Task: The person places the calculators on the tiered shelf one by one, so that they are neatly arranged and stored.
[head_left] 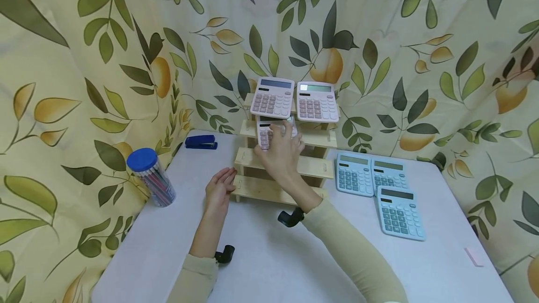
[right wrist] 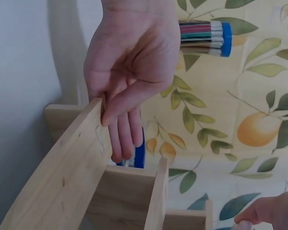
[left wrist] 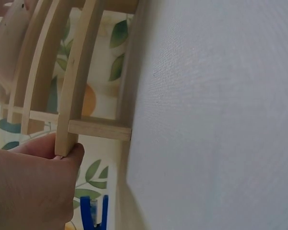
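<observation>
A stepped wooden stand (head_left: pixel 269 191) stands against the patterned curtain. My left hand (head_left: pixel 220 190) grips the left end of its lowest board; in the left wrist view the thumb and fingers close round that board end (left wrist: pixel 67 143). One level below the top, my right hand (head_left: pixel 281 153) holds a pink calculator (head_left: pixel 264 134) near the left side, its fingers over the keys and covering much of it. Two more pink calculators, a left one (head_left: pixel 273 98) and a right one (head_left: pixel 317 103), lean side by side on the top level.
Three blue calculators (head_left: pixel 353 174) lie right of the stand, one overlapping another. On the left are a blue stapler (head_left: pixel 201 142) and a blue-lidded jar of coloured pens (head_left: pixel 153 179). A small pink slip (head_left: pixel 474 256) lies near the table's right edge.
</observation>
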The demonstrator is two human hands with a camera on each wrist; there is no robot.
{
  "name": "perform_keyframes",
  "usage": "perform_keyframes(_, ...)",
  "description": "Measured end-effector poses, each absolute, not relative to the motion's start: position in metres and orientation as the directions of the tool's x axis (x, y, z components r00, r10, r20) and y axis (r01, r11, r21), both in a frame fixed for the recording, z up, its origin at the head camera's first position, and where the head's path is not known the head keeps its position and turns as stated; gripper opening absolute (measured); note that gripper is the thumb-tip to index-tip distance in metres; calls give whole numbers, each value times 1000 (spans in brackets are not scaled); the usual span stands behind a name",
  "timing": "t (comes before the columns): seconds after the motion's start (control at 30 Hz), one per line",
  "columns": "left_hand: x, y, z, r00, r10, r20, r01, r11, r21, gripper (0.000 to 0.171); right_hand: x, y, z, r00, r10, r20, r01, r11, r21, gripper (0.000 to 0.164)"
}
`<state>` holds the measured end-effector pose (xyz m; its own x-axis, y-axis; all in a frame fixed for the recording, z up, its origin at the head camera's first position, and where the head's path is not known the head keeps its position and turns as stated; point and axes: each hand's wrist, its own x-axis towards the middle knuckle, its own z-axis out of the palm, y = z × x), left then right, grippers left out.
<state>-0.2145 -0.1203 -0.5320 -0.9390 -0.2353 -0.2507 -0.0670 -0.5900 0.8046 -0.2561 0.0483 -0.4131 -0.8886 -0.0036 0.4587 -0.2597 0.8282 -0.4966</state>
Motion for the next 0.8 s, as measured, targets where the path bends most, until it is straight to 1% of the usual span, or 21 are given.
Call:
perform_keyframes(0.3, -214, -121, -533, -940, -234, -247, -66, -587, 807, 74, -261, 40, -419, -890, 2, 456, -252, 831, -496, 68)
perform_keyframes(0.47, -214, -121, -533, -939, -232, -255, -74, -586, 807, 74, -264, 34, -421, -900, 8, 436, -212, 865, -455, 64)
perform_keyframes(0.53, -214, -120, -534, -938, -231, -258, -77, -586, 806, 74, -266, 32, -422, -905, 8, 425, -194, 882, -430, 67)
perform_keyframes(0.7, -214, -120, -533, -938, -234, -256, -76, -582, 810, 74, -270, 25, -421, -911, 2, 413, -182, 896, -406, 83)
perform_keyframes(0.8, -213, -120, -532, -939, -233, -251, -72, -582, 810, 74, -270, 21, -421, -909, -5, 417, -188, 897, -400, 87)
